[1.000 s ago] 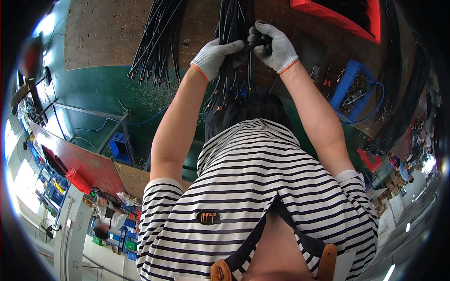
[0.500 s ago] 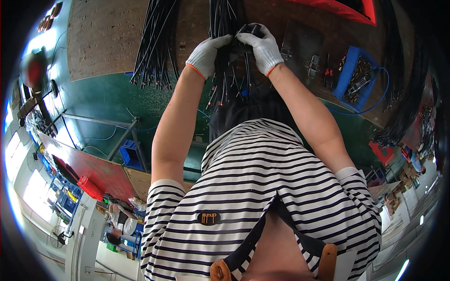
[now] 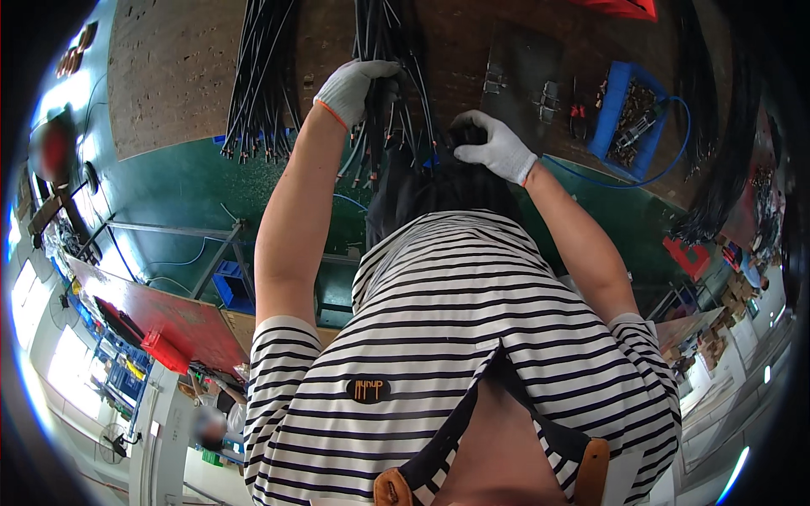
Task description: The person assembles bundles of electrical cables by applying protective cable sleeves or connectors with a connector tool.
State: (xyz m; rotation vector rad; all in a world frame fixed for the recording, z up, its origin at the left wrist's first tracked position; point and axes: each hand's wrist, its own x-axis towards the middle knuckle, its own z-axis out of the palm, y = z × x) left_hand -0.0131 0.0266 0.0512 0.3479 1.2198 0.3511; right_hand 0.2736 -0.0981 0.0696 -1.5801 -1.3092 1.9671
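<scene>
A bundle of thin black cables [image 3: 375, 29] runs over the table's near edge, its loose ends tipped with copper-coloured pieces. My left hand [image 3: 350, 91], in a white knit glove with an orange cuff, is closed round these cables. Lower and to the right, my right hand [image 3: 504, 152], gloved alike, is apart from the bundle. Its thumb and fingers curl round small black parts [image 3: 467, 132], seen against my dark trousers; their exact kind is hard to make out. A second bundle of black cables [image 3: 263, 84] hangs over the edge to the left.
The brown wooden table [image 3: 169, 76] holds a blue bin [image 3: 601, 139] of small brass-coloured pieces, with a metal tool [image 3: 639, 126] in it. Red-handled pliers [image 3: 578, 111] and a dark plate [image 3: 523, 72] lie beside it. More cables [image 3: 717, 181] drape at far right. Another person [image 3: 211, 422] is lower left.
My right hand has left the cable bundle and come down toward my lap with the black parts. The left hand has shifted slightly left along with the cables. The whole view has turned a little.
</scene>
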